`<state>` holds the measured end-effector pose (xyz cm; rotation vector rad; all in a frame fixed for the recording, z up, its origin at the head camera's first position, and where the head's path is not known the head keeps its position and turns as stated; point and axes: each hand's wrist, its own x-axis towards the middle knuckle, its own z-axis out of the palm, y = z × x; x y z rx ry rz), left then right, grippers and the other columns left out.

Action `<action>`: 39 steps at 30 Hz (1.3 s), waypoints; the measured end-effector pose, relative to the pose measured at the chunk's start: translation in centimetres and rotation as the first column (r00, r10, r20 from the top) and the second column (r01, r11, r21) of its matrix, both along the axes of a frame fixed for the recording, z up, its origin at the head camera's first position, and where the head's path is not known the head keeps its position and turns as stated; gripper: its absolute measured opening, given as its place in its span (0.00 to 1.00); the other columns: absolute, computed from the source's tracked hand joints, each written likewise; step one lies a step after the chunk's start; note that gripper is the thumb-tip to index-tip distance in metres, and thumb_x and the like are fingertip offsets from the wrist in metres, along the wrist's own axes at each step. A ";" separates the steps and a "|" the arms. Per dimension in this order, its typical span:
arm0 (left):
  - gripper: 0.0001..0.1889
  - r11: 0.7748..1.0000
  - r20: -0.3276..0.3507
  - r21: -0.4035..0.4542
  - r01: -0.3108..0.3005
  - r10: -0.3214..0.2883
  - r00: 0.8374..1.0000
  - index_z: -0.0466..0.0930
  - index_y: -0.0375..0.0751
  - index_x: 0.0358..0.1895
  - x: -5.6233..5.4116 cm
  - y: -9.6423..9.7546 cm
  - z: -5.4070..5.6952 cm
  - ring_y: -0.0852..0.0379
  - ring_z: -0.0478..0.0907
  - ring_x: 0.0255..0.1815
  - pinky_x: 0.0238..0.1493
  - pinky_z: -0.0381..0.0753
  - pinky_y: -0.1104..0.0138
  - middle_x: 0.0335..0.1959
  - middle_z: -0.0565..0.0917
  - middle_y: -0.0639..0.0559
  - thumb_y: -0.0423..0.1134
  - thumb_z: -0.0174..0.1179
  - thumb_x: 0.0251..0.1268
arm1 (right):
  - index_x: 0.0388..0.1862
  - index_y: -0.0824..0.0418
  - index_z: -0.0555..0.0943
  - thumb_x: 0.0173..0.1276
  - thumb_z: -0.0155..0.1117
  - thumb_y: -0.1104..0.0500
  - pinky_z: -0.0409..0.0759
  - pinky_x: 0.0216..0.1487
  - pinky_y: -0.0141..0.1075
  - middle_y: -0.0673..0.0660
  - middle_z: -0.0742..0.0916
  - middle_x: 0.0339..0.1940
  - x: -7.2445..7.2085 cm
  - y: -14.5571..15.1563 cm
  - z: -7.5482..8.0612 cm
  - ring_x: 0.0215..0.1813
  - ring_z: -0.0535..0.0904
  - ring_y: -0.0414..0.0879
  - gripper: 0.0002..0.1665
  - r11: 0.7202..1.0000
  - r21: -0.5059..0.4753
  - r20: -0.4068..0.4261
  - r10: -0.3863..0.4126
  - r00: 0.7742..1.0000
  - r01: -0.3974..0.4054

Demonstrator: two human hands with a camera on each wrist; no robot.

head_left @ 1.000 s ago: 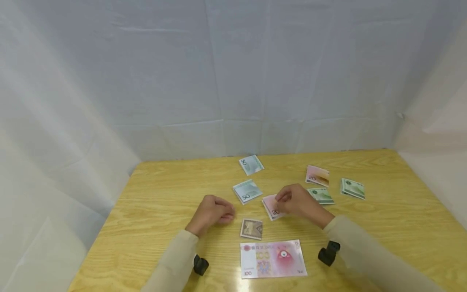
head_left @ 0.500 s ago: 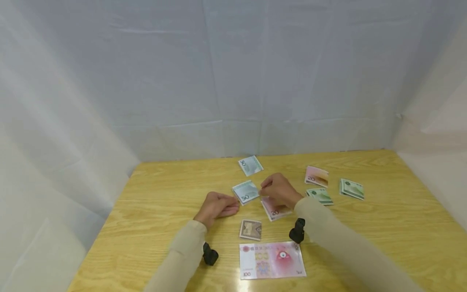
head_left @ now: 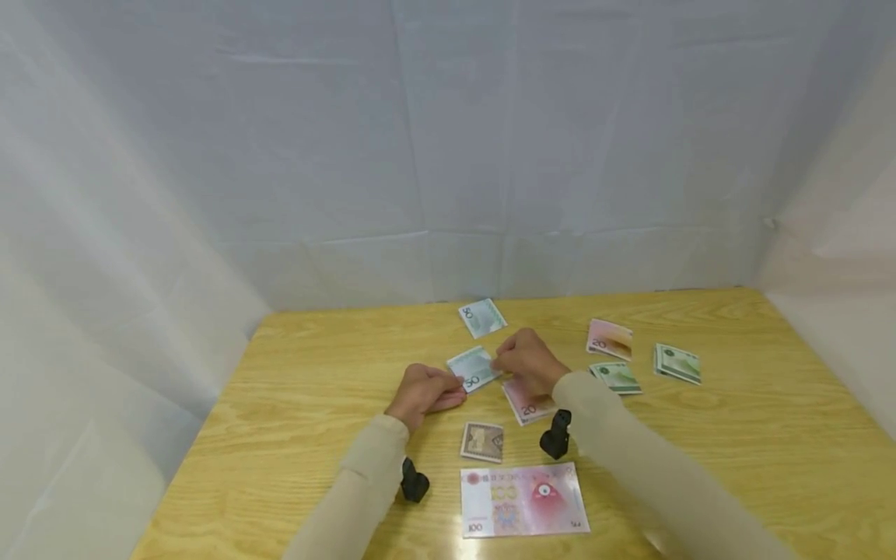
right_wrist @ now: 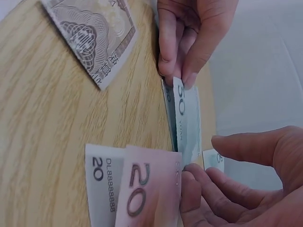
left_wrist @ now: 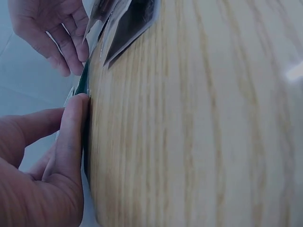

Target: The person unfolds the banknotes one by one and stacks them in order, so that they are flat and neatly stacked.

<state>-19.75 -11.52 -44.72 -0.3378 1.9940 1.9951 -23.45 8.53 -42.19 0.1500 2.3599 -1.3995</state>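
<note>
In the head view, a folded blue-green 50 banknote (head_left: 473, 364) lies mid-table between both hands. My left hand (head_left: 422, 389) pinches its near left corner; in the right wrist view the thumb is on the upper layer of the 50 note (right_wrist: 189, 120), whose folded layers stand slightly apart. At the note's right edge is my right hand (head_left: 529, 359), its thumb and fingers apart. Its fingertips look close to the note; contact is unclear. Partly under that hand, a folded pink 20 banknote (head_left: 523, 404) lies on the table.
An unfolded pink 100 banknote (head_left: 525, 499) lies nearest the body, below a folded brown banknote (head_left: 482, 441). Another folded 50 note (head_left: 482, 317) is near the back edge. Rightward lie another folded 20 note (head_left: 610, 338) and folded green notes (head_left: 616, 377). White sheeting (head_left: 448, 155) stands behind the table.
My right hand has left the pink 20 note and moved left to the 50 note's right edge. My left hand has moved right and now pinches the 50 note's near corner.
</note>
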 end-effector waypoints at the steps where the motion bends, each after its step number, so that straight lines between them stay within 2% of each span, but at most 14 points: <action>1: 0.08 1.000 -0.003 -0.003 0.001 -0.001 1.000 0.83 0.17 0.43 0.0 0.0 0.0 0.58 0.86 0.25 0.33 0.90 0.70 0.26 0.87 0.41 0.23 0.62 0.67 | 0.54 0.67 0.78 0.68 0.69 0.61 0.81 0.47 0.40 0.61 0.82 0.48 0.0 -0.1 0.0 0.48 0.77 0.53 0.19 1.000 -0.007 0.008 -0.007 1.000 0.007; 10: 0.09 1.000 0.007 0.001 -0.005 0.005 1.000 0.82 0.17 0.44 -0.4 -0.3 -0.3 0.59 0.86 0.25 0.33 0.89 0.70 0.26 0.88 0.42 0.24 0.63 0.66 | 0.57 0.65 0.77 0.68 0.70 0.58 0.80 0.47 0.38 0.60 0.81 0.49 -0.3 0.0 0.3 0.49 0.77 0.53 0.22 0.997 -0.028 0.070 -0.067 0.995 0.069; 14: 0.10 1.000 0.009 0.000 -0.019 0.019 1.000 0.81 0.18 0.45 -0.4 -0.2 0.0 0.58 0.87 0.26 0.34 0.90 0.70 0.27 0.88 0.42 0.25 0.64 0.66 | 0.57 0.66 0.76 0.68 0.70 0.58 0.81 0.47 0.38 0.61 0.80 0.49 -0.4 0.2 0.6 0.47 0.77 0.52 0.23 0.996 -0.036 0.051 -0.074 0.996 0.076; 18: 0.09 0.999 0.012 -0.012 -0.032 0.033 0.999 0.82 0.20 0.45 -0.3 -0.1 0.4 0.57 0.87 0.27 0.35 0.90 0.70 0.28 0.87 0.42 0.25 0.64 0.66 | 0.55 0.69 0.77 0.67 0.70 0.62 0.84 0.48 0.38 0.62 0.81 0.50 -0.6 0.3 0.6 0.46 0.79 0.51 0.21 0.991 -0.100 0.035 -0.082 0.996 0.085; 21: 0.09 0.999 0.004 -0.007 -0.039 0.039 0.999 0.82 0.21 0.44 -0.1 0.1 0.6 0.58 0.87 0.27 0.35 0.90 0.70 0.28 0.87 0.42 0.26 0.64 0.66 | 0.53 0.72 0.79 0.67 0.68 0.66 0.87 0.45 0.36 0.64 0.82 0.47 -0.7 0.3 0.6 0.42 0.82 0.49 0.18 0.984 -0.157 0.031 -0.074 0.997 0.078; 25: 0.10 1.000 -0.032 0.010 -0.026 0.026 0.999 0.82 0.20 0.45 0.1 0.4 1.0 0.57 0.87 0.27 0.36 0.90 0.70 0.28 0.87 0.42 0.25 0.64 0.66 | 0.51 0.74 0.79 0.67 0.66 0.69 0.89 0.38 0.33 0.64 0.82 0.44 -0.7 0.2 0.5 0.36 0.83 0.47 0.16 0.973 -0.218 0.041 -0.068 0.997 0.075; 28: 0.10 1.000 -0.061 0.010 -0.011 0.012 0.998 0.82 0.20 0.46 0.2 0.7 1.3 0.57 0.87 0.28 0.36 0.90 0.70 0.28 0.87 0.41 0.26 0.64 0.66 | 0.52 0.75 0.78 0.67 0.66 0.71 0.89 0.37 0.33 0.64 0.82 0.44 -0.5 0.4 0.6 0.35 0.84 0.48 0.16 0.969 -0.236 0.043 -0.067 0.997 0.075; 33: 0.10 1.000 -0.090 -0.005 0.006 -0.006 0.996 0.83 0.21 0.46 0.7 0.7 1.8 0.58 0.87 0.29 0.36 0.90 0.70 0.31 0.88 0.41 0.27 0.64 0.67 | 0.54 0.75 0.77 0.68 0.65 0.70 0.90 0.42 0.37 0.67 0.81 0.49 0.0 0.9 1.0 0.40 0.85 0.51 0.17 0.971 -0.233 0.017 -0.048 0.999 0.051; 39: 0.09 0.999 -0.136 -0.037 0.014 -0.019 0.991 0.84 0.23 0.45 1.7 0.2 2.2 0.56 0.87 0.31 0.39 0.90 0.67 0.34 0.88 0.39 0.29 0.66 0.67 | 0.54 0.76 0.78 0.69 0.64 0.70 0.89 0.49 0.44 0.70 0.81 0.51 1.0 1.9 1.7 0.44 0.86 0.54 0.17 0.958 -0.285 -0.032 -0.014 0.999 0.004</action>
